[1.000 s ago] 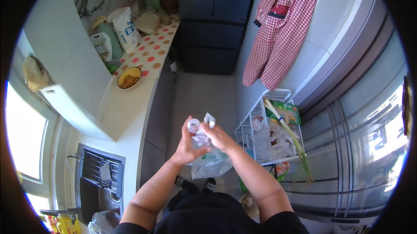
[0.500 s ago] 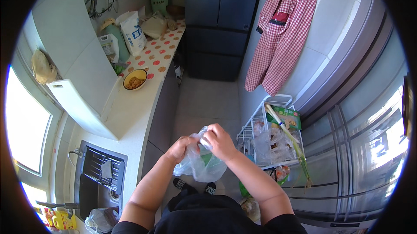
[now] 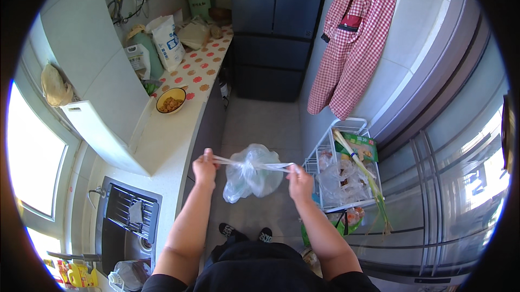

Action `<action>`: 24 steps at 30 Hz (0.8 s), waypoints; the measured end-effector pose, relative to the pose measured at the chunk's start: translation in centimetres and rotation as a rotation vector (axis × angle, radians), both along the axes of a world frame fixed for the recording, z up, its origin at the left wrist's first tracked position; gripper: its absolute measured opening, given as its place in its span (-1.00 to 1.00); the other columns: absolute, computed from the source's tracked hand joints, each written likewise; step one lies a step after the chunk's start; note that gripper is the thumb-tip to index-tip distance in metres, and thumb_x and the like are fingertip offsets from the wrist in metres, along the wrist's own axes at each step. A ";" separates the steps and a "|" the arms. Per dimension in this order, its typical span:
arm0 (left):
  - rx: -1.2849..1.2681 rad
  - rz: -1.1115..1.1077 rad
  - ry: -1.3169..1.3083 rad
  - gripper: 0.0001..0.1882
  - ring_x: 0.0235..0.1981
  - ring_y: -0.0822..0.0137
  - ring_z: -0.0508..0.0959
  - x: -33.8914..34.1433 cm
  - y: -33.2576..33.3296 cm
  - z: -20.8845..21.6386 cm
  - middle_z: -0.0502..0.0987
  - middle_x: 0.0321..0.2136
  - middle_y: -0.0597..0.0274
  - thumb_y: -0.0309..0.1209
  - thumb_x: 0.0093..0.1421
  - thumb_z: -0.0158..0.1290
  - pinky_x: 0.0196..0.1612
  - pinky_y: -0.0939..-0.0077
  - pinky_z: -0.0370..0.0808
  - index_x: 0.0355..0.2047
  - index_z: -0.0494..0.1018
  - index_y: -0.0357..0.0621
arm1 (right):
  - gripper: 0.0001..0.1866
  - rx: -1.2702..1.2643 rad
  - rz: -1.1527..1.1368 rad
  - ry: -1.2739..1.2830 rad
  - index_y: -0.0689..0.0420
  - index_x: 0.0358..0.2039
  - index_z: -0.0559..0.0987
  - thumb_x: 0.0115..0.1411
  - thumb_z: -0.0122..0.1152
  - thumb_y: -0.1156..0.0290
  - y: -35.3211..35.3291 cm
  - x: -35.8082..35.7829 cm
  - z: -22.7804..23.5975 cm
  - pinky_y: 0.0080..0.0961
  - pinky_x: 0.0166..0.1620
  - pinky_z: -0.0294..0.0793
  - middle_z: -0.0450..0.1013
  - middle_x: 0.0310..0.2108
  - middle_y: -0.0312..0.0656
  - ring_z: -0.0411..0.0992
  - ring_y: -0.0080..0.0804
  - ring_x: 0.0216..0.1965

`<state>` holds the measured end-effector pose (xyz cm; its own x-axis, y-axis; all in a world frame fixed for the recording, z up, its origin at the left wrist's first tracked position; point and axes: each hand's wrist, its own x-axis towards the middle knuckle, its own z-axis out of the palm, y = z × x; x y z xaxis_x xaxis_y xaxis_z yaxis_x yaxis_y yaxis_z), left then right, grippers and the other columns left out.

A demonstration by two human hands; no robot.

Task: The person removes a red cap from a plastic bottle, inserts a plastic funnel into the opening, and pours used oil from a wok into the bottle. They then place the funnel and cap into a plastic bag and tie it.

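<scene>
A translucent white plastic bag (image 3: 253, 174) hangs between my two hands, bunched together at its middle. Its two twisted handles are pulled out taut sideways. My left hand (image 3: 205, 168) is closed on the end of the left handle, close to the counter's front edge. The end of the right handle is gripped by my right hand (image 3: 300, 182), beside the white wire rack (image 3: 326, 143). Something faintly greenish shows through the bag, but I cannot make out what it is.
To the left, a counter (image 3: 169, 148) carries a yellow bowl of brown food (image 3: 170, 101) and a white sack (image 3: 164, 43); a dark sink (image 3: 116, 238) lies nearer. A long green onion (image 3: 360, 164) lies across the rack. Ahead stands a dark refrigerator (image 3: 268, 48). A checked garment (image 3: 355, 43) hangs on the right.
My hands were close together at the bag's top. They have moved apart, left and right, drawing the handles tight, and the bag has risen away from my body.
</scene>
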<state>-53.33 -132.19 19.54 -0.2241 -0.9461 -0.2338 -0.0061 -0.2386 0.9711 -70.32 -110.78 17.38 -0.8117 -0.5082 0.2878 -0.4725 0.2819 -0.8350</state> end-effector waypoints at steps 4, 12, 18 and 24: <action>0.078 0.139 -0.031 -0.56 -0.82 0.49 0.20 3.7 -3.8 -2.0 0.26 -0.81 0.34 -0.16 0.29 -0.09 -0.74 0.60 0.13 -0.65 0.33 -0.17 | -0.58 0.161 0.027 -0.122 0.16 -0.49 0.55 0.25 -0.05 0.07 2.9 -2.8 -1.4 -0.43 -0.50 0.42 0.45 -0.71 -0.21 0.49 -0.35 -0.61; -0.120 -0.070 0.060 -0.59 -0.71 0.55 0.29 1.4 -1.8 1.4 0.34 -0.72 0.39 -0.09 0.26 -0.05 -0.61 0.66 0.23 -0.57 0.42 -0.15 | -0.48 -0.318 0.417 -0.984 0.23 -0.22 0.50 0.24 -0.04 -0.05 0.0 -1.7 2.0 -0.60 -0.40 0.50 0.48 -0.47 -0.21 0.51 -0.40 -0.47; -0.166 -0.453 -0.007 -0.65 -0.55 0.53 0.40 -2.5 2.6 0.7 0.48 -0.57 0.34 -0.17 0.26 -0.03 -0.41 0.61 0.34 -0.46 0.49 -0.22 | -0.46 -0.246 0.735 -1.025 0.04 0.18 0.26 0.18 0.13 0.41 -4.8 1.2 2.7 -0.56 -0.38 0.53 0.38 -0.08 -0.19 0.49 -0.48 -0.38; -0.241 -0.778 -0.108 -0.74 -0.42 0.50 0.49 -3.0 4.7 0.3 0.54 -0.52 0.26 -0.33 0.24 0.02 -0.29 0.56 0.45 -0.40 0.52 -0.34 | -0.56 0.190 0.583 -0.574 0.03 0.02 0.41 0.09 0.18 0.38 -6.4 4.2 0.0 -0.43 -0.25 0.48 0.51 -0.22 -0.16 0.52 -0.30 -0.28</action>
